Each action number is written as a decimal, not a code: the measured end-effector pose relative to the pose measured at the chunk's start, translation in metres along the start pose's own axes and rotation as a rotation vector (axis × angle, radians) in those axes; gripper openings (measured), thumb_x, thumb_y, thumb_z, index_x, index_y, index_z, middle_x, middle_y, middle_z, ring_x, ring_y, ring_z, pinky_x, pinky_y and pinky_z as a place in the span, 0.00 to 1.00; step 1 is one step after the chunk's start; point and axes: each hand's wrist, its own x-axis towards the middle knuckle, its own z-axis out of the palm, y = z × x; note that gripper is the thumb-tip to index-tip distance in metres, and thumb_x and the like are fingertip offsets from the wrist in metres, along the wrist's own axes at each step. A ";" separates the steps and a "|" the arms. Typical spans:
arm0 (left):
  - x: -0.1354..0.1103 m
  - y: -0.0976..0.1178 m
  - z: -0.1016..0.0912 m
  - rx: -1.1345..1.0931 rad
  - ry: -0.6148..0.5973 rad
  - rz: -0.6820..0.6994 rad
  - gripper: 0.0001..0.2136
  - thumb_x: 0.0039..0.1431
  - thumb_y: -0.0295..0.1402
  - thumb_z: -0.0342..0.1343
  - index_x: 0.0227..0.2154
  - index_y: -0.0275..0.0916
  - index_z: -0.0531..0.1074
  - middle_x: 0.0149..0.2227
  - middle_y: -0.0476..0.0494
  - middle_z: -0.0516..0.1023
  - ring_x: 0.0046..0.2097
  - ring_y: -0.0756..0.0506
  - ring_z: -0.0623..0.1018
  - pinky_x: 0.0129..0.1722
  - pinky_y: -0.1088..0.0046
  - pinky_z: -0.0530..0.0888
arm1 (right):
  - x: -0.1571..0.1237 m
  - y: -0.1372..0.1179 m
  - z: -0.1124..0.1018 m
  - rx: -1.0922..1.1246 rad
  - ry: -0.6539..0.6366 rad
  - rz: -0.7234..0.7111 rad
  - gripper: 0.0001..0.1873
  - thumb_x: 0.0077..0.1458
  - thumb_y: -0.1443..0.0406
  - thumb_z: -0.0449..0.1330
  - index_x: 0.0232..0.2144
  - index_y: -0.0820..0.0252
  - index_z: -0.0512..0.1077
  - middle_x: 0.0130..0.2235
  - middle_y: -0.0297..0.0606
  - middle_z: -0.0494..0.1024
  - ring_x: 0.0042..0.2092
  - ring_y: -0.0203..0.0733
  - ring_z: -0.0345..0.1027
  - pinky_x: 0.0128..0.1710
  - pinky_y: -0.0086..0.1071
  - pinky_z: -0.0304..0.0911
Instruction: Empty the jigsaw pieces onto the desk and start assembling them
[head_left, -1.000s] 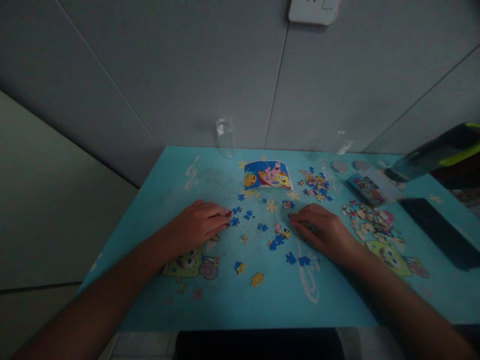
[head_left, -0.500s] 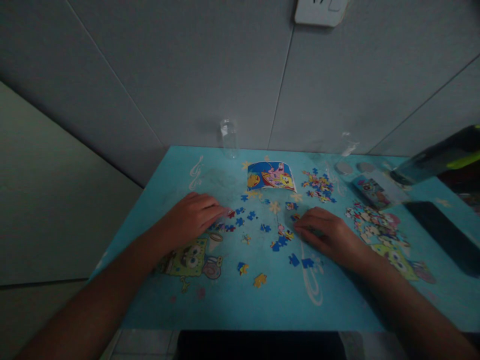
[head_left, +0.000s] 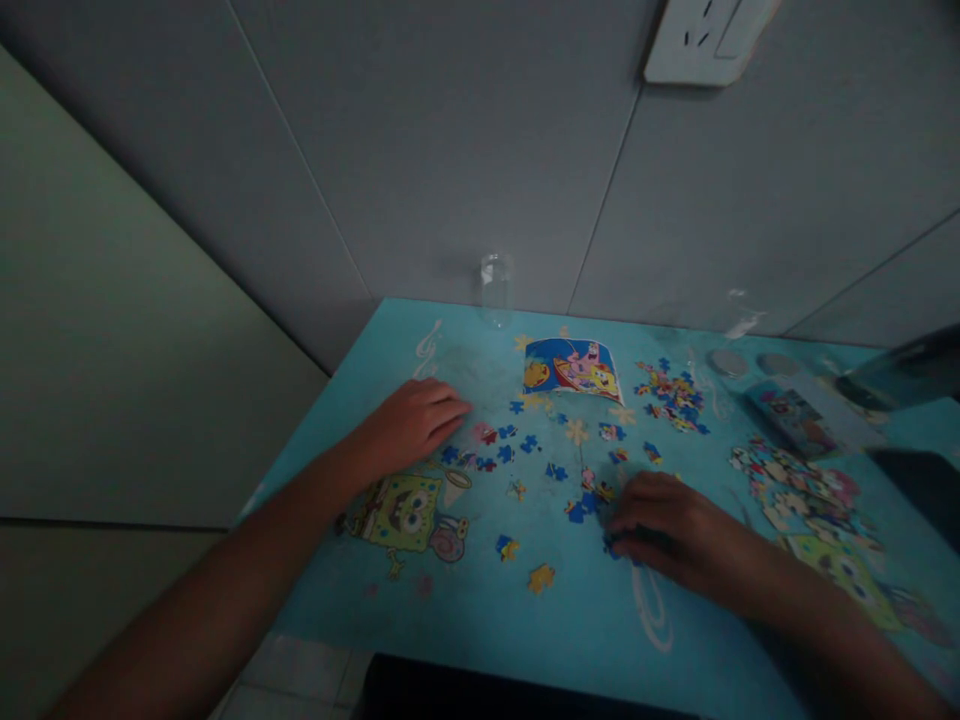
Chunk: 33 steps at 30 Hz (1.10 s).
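My left hand (head_left: 416, 425) lies flat on the light blue table (head_left: 465, 610), fingers stretched out, tips beside a few loose blue puzzle pieces (head_left: 480, 450). On the right, my right hand (head_left: 667, 525) is curled with its fingers bent down over a blue puzzle piece (head_left: 611, 548) that peeks out under the fingertips. More loose pieces (head_left: 585, 495) lie scattered between the hands. A small picture card (head_left: 574, 368) with cartoon figures lies farther back.
A heap of pieces (head_left: 671, 390) sits behind the right hand, a larger heap (head_left: 795, 480) at the right, beside a small box (head_left: 795, 420). A clear jar (head_left: 495, 288) and two round lids (head_left: 726, 362) stand by the wall. Dark objects (head_left: 919, 480) occupy the far right.
My right hand has drawn back toward me and curled over the blue pieces near the front. My left hand stays flat by the blue pieces. The camera has swung to the left.
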 end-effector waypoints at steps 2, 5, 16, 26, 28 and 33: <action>0.003 0.010 0.000 -0.041 -0.014 0.007 0.12 0.71 0.35 0.51 0.51 0.42 0.75 0.46 0.42 0.77 0.46 0.44 0.75 0.48 0.62 0.70 | 0.001 -0.003 0.000 0.008 0.002 -0.006 0.05 0.65 0.63 0.60 0.40 0.51 0.77 0.38 0.36 0.78 0.42 0.43 0.73 0.42 0.38 0.68; 0.007 0.024 0.000 -0.086 -0.027 -0.001 0.12 0.69 0.39 0.55 0.50 0.43 0.76 0.45 0.42 0.76 0.47 0.43 0.75 0.48 0.61 0.69 | 0.004 -0.010 0.000 0.038 0.008 -0.028 0.05 0.65 0.63 0.60 0.39 0.52 0.77 0.37 0.36 0.78 0.41 0.42 0.73 0.41 0.36 0.68; 0.015 0.039 0.015 -0.248 0.007 -0.103 0.07 0.66 0.38 0.59 0.41 0.41 0.76 0.40 0.45 0.77 0.44 0.44 0.75 0.46 0.62 0.70 | 0.010 -0.013 0.009 -0.043 0.087 -0.022 0.09 0.68 0.63 0.56 0.43 0.53 0.76 0.37 0.37 0.78 0.40 0.43 0.71 0.44 0.40 0.64; 0.014 0.047 0.016 -0.330 0.046 0.015 0.06 0.71 0.33 0.52 0.43 0.39 0.72 0.40 0.45 0.77 0.42 0.46 0.76 0.45 0.65 0.74 | 0.007 -0.007 0.005 -0.114 0.143 0.014 0.10 0.69 0.62 0.54 0.43 0.54 0.76 0.37 0.36 0.78 0.41 0.43 0.71 0.48 0.43 0.60; 0.014 0.048 0.016 -0.367 0.090 0.061 0.07 0.71 0.32 0.51 0.46 0.39 0.72 0.42 0.43 0.77 0.44 0.47 0.77 0.46 0.67 0.75 | 0.007 -0.008 0.005 -0.120 0.141 0.022 0.10 0.69 0.62 0.54 0.43 0.54 0.76 0.37 0.36 0.78 0.41 0.43 0.71 0.48 0.43 0.60; 0.012 0.052 0.015 -0.375 0.137 0.110 0.13 0.71 0.30 0.50 0.56 0.41 0.68 0.44 0.42 0.77 0.44 0.47 0.77 0.45 0.67 0.76 | 0.007 -0.011 0.004 -0.115 0.142 0.031 0.10 0.69 0.62 0.54 0.42 0.54 0.76 0.36 0.36 0.77 0.40 0.42 0.70 0.48 0.43 0.61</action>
